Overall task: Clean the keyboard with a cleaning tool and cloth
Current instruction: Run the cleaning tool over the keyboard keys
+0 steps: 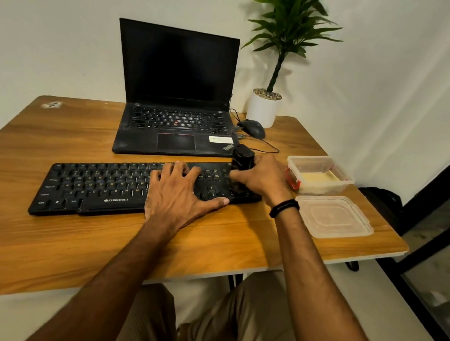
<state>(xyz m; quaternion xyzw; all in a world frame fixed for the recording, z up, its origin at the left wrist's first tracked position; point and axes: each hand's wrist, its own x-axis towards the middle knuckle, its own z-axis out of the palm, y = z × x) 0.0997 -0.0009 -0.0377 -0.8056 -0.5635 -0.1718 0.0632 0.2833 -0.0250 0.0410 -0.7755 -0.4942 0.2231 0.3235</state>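
A black Zebronics keyboard (97,188) lies across the wooden desk (68,236), in front of an open ThinkPad laptop (177,85). The left grip (178,193) rests flat on the keys right of centre, fingers spread and holding nothing. The right grip (262,179) is curled round a black cleaning tool (243,158) standing upright on the keyboard's right end. Just beside that end, an open plastic container (344,182) holds a pale yellow cloth (319,177), its lid (334,216) in front.

Left hand (178,193) flat, fingers spread, right hand (262,179) gripping cleaning tool (243,157)
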